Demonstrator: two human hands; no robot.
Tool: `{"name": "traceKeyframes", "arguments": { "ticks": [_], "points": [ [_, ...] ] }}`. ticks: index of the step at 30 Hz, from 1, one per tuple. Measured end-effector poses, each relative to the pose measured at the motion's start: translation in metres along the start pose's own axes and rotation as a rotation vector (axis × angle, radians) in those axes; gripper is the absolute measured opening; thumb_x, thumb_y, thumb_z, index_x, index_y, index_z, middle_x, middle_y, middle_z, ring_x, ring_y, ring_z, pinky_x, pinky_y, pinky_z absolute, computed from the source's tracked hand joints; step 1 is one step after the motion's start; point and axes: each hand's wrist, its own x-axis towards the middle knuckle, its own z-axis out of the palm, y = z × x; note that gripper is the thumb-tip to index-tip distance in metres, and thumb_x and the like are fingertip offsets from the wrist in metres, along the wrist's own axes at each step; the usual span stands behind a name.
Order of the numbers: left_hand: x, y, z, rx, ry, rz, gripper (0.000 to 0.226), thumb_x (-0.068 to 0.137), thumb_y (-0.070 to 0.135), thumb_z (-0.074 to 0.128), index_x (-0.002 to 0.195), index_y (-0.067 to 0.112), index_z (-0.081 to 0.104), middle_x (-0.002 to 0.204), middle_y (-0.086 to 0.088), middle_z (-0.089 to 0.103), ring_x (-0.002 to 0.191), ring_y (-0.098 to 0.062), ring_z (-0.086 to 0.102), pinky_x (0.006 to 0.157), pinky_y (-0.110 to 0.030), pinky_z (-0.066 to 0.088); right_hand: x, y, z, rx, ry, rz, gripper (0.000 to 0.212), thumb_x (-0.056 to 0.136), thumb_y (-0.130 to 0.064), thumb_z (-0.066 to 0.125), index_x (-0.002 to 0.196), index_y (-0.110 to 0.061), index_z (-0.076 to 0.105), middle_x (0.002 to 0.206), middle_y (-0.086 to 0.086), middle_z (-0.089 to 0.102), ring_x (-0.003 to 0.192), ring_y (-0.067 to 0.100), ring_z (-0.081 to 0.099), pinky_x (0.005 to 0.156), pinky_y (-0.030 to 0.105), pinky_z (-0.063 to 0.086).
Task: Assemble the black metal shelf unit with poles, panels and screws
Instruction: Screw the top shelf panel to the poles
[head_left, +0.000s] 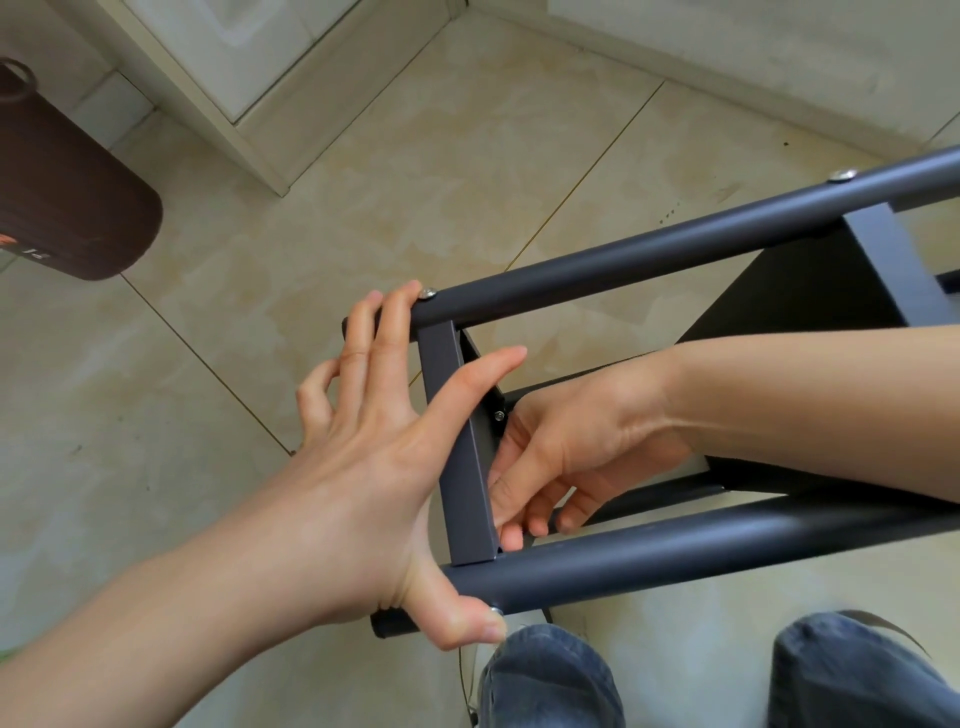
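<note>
Your shelf unit (675, 395) lies tipped on the tiled floor (363, 171) in front of your knees, part-built. The upper pole (675, 244) carries two seated screws: one (427, 293) at the near panel and one (842, 175) further along. The lower pole (675, 551) shows a screw head (496, 611) beside your thumb. Your left hand (384, 467) spans the near panel edge (457, 447) with a wide, splayed grip, fingertips on the upper pole, thumb on the lower. Your right hand (561, 457) reaches inside the frame, fingers curled at the panel's inner corner; whether they pinch a fastener cannot be told. An inner bolt (498, 414) is fitted. Judged so, this corner remains to be tightened and the far side verified.
</note>
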Motion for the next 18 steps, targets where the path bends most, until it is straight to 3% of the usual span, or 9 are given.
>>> {"name": "traceKeyframes", "arguments": {
  "ticks": [4,8,11,14,18],
  "points": [
    [0.001,-0.003,0.0,0.034,-0.022,0.007,0.143,0.019,0.086,0.05,0.141,0.065,-0.022,0.147,0.008,-0.054,0.139,-0.025,-0.047,0.114,-0.053,-0.005,-0.017,-0.001,0.003,-0.059,0.084,-0.043,0.012,0.093,-0.02,0.066,0.094,-0.011,0.073,0.091,0.004,0.072,0.075,0.011,0.062,0.073,0.022,0.052],
    [0.002,-0.002,-0.003,0.081,-0.07,-0.023,0.141,0.021,0.09,0.048,0.134,0.067,-0.033,0.141,0.008,-0.061,0.136,-0.027,-0.052,0.116,-0.057,-0.003,-0.048,-0.002,0.012,-0.302,0.277,-0.009,0.024,0.096,-0.031,0.06,0.108,-0.015,0.073,0.097,-0.001,0.075,0.083,0.008,0.068,0.078,0.022,0.055],
    [0.004,0.0,-0.009,0.099,-0.122,-0.04,0.141,0.022,0.093,0.05,0.128,0.067,-0.04,0.136,0.007,-0.065,0.131,-0.026,-0.056,0.117,-0.058,-0.008,-0.074,0.005,0.027,-0.594,0.436,-0.023,0.032,0.099,-0.044,0.051,0.103,-0.022,0.074,0.087,-0.002,0.071,0.078,0.006,0.063,0.079,0.026,0.052],
    [0.005,0.002,-0.012,0.135,-0.191,-0.064,0.143,0.031,0.091,0.063,0.122,0.067,-0.045,0.131,0.005,-0.068,0.127,-0.027,-0.06,0.117,-0.061,-0.013,-0.096,0.02,0.044,-0.681,0.578,-0.068,0.043,0.099,-0.053,0.043,0.091,-0.021,0.071,0.073,0.001,0.064,0.061,0.006,0.054,0.062,0.025,0.046],
    [-0.001,0.008,-0.014,0.183,-0.204,-0.075,0.137,0.049,0.083,0.069,0.123,0.064,-0.045,0.132,0.004,-0.068,0.13,-0.027,-0.057,0.117,-0.059,-0.012,-0.109,0.046,0.065,-0.929,0.719,-0.043,0.043,0.095,-0.065,0.039,0.102,-0.028,0.059,0.087,-0.005,0.063,0.075,0.012,0.059,0.071,0.036,0.053]
  ]
}}
